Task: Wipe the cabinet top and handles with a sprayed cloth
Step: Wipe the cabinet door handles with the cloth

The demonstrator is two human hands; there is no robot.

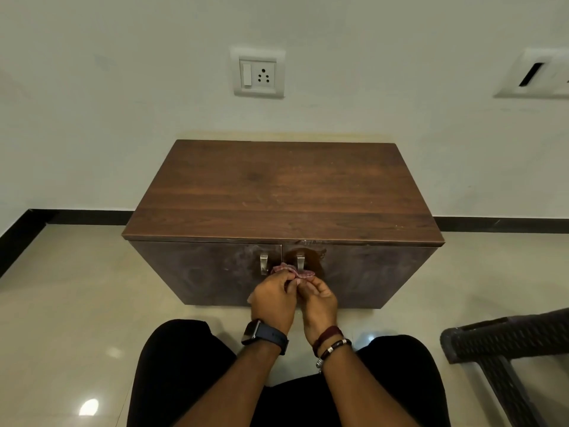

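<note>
A low brown wooden cabinet stands against the white wall, its bare top (283, 192) showing faint streaks. Two short metal handles sit side by side at the middle of its two doors, the left handle (264, 262) and the right handle (300, 262). A small pink cloth (294, 270) is bunched just below and between them. My left hand (272, 298) and my right hand (318, 298) are pressed together in front of the doors, both pinching the cloth. The cloth's lower part is hidden behind my fingers.
A dark woven plastic chair (511, 340) stands at the right on the glossy beige tile floor (77, 303). A switch-and-socket plate (258, 73) is on the wall above the cabinet. My knees in black trousers (178, 365) are close to the cabinet front.
</note>
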